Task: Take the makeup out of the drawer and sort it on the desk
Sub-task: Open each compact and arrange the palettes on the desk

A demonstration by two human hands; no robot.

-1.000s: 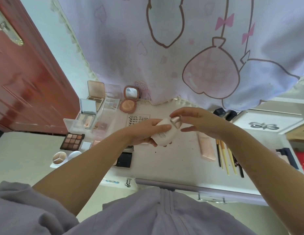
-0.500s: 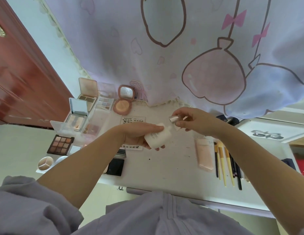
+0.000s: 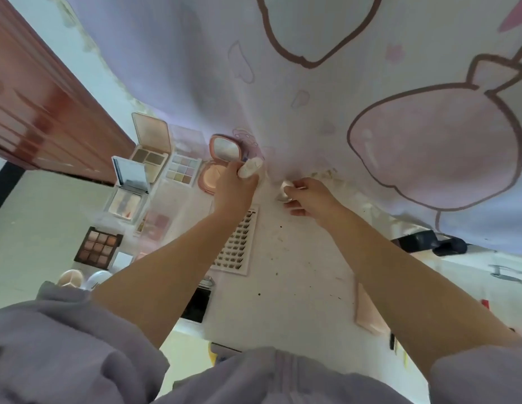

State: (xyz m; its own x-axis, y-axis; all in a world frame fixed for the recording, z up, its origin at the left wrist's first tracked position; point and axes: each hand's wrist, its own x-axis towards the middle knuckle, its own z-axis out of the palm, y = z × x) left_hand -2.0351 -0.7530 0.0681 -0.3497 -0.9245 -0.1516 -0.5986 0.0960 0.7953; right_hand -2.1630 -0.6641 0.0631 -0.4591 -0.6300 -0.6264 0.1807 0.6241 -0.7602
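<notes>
Toward the far edge of the surface [image 3: 297,258], both arms reach out nearly straight from lilac sleeves. The left hand [image 3: 233,189] has its grip clamped round a small cream bottle [image 3: 250,171], whose rounded end sticks out above the curled fingers, right beside the open round pink compact [image 3: 217,167]. The right hand [image 3: 310,196], just apart from the left, pinches a small shiny cap [image 3: 284,190] between thumb and fingertips, its grip together on it, close under the hem of the hanging printed cloth [image 3: 341,83]. The bottle looks pale and smooth, slightly blurred. Along the left edge lie open eyeshadow palettes [image 3: 184,170], and a lash tray [image 3: 237,243] sits partly beneath the left forearm. A peach tube [image 3: 367,313] lies near the right forearm.
</notes>
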